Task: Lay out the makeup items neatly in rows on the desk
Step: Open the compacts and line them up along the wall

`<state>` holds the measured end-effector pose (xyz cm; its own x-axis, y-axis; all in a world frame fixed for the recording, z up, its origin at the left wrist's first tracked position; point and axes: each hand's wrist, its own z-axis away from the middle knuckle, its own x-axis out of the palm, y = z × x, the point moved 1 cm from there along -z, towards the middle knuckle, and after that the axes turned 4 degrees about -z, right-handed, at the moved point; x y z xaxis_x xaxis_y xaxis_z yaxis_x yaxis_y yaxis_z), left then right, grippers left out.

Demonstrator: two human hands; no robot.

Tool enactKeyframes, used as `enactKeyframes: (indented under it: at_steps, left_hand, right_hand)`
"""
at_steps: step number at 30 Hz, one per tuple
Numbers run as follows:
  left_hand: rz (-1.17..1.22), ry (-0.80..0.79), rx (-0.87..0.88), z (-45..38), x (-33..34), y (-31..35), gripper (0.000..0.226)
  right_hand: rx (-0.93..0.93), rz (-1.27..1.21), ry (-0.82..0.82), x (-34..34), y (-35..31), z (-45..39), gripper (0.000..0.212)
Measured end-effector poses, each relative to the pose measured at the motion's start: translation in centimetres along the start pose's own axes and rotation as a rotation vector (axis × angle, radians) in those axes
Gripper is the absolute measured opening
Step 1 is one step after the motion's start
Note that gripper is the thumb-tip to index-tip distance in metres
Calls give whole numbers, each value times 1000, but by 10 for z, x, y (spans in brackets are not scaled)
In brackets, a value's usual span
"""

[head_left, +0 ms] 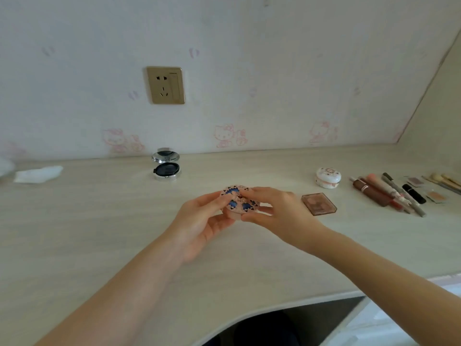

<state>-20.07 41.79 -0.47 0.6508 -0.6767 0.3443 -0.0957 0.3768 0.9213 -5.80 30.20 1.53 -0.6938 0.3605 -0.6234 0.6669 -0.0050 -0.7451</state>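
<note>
Both hands hold round pink compact [240, 200] with blue and black pattern above desk [99, 233]. Left hand [204, 221] cups it from left, fingers curled round rim. Right hand [274, 208] pinches it from right, thumb beneath, fingers over top. Just right of grip: brown square palette [319, 203] flat on desk. Farther right: white round case [328, 177], then row of tubes and pencils [389, 193]. Beyond grip, toward wall: open black compact [166, 164], lid upright. Far left: crumpled white tissue [38, 174].
</note>
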Motion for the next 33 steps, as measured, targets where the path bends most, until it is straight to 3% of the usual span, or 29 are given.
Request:
enactKeyframes:
  at_steps: [3,9,14,19,26,33]
  left_hand:
    - [23,-55,22,13,-18,3,22]
    - [95,-22,33,32,-44,7,54]
    - [135,11,82,37,-51,6,62]
    - [149,47,97,37,-55,1,62]
    - [88,17,131,40,-59,-2,51]
    - [32,-23,156,38,-63,-5,56]
  right_hand:
    - [46,-48,-37,14,-10,-9,37]
    - [92,-135,-135,31,-29,-22,41]
    - [49,-109,-208,37,-40,-29,24]
    - [63,-5,-279,37,-46,-37,52]
    - [52,58,-345,37,-54,-44,70]
    - [52,-23,-409,30,-54,-48,61]
